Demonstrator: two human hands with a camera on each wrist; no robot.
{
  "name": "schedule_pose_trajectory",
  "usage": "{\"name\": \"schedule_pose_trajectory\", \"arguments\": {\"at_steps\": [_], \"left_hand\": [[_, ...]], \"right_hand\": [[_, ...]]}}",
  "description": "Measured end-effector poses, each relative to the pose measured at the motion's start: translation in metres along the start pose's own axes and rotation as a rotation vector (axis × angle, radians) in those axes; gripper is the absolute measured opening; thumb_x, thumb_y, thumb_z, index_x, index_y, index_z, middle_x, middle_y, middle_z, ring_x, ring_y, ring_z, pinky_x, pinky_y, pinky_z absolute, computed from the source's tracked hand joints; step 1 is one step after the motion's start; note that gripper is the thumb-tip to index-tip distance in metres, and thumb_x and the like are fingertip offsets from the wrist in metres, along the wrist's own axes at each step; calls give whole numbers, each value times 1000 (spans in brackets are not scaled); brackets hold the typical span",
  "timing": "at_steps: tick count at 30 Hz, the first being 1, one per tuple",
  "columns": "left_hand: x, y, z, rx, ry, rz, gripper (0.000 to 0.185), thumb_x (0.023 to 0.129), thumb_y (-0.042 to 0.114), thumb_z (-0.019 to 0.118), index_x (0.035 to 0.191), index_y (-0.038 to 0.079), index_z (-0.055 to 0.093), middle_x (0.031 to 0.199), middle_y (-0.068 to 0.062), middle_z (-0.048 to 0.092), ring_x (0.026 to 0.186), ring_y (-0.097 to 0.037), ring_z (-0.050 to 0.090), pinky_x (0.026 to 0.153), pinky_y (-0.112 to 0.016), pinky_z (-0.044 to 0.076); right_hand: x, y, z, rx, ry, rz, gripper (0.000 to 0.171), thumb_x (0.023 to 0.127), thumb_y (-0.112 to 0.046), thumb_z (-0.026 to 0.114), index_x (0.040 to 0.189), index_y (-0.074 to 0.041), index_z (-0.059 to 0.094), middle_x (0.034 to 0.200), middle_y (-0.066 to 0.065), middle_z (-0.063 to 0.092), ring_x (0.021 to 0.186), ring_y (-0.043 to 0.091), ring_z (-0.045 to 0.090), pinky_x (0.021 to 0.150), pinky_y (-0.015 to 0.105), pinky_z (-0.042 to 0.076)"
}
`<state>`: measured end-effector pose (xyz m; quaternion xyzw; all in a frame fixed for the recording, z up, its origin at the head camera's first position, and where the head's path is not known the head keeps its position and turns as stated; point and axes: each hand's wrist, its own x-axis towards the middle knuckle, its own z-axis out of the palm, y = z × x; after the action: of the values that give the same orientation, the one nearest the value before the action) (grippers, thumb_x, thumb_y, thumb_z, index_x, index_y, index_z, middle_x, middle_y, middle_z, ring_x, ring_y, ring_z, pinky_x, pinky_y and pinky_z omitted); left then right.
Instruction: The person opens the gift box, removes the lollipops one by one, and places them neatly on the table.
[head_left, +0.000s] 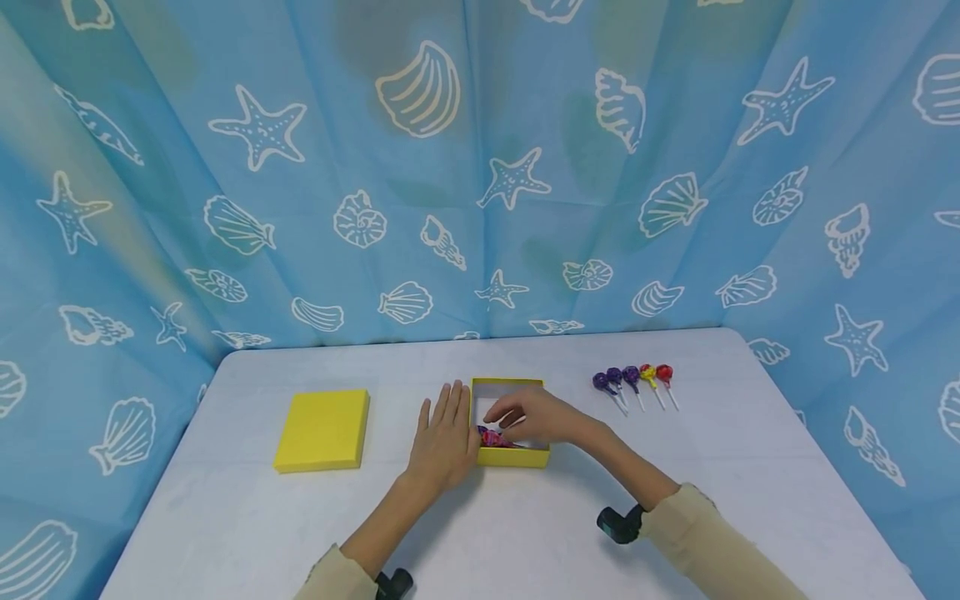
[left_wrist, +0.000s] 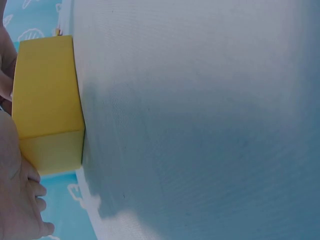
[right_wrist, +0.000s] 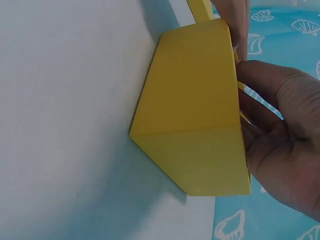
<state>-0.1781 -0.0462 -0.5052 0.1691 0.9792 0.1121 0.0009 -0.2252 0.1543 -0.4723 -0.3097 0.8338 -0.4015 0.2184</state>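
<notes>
Head: yellow box (head_left: 513,457) below frame centre, near 6 o'clock; left hand (head_left: 446,437) straight-fingered against its 9 o'clock wall, right hand (head_left: 536,417) bent-fingered over wrapped sweets (head_left: 495,438) at the box's 7 o'clock, lollipops (head_left: 632,373) outside between 2 and 3. Left wrist: palm braces from frame 8 o'clock; easing off probably lets the box slide. Right wrist: wall hides fingertips at 3 o'clock, grip cannot be told; a knuckle catching the rim could tip the box.

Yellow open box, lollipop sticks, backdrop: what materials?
Open box: probably cardboard, smooth matte yellow outside; thin walls, crisp edges, pale interior.
Lollipop sticks: paper or plastic, finish too small to tell; thin, white.
Backdrop: likely fabric, dull finish; soft hanging folds.
</notes>
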Motion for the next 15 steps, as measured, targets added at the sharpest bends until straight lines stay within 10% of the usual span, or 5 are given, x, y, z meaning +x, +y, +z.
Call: {"name": "schedule_pose_trajectory", "arguments": {"at_steps": [15], "left_hand": [[0, -1, 1, -6, 31, 13, 61, 105, 30, 38, 155, -3, 27, 162, -17, 23, 150, -32, 16, 117, -55, 14]], "right_hand": [[13, -3, 9, -195, -112, 12, 26, 89, 1, 71, 112, -8, 76, 100, -3, 73, 90, 14, 69, 81, 27, 55]]}}
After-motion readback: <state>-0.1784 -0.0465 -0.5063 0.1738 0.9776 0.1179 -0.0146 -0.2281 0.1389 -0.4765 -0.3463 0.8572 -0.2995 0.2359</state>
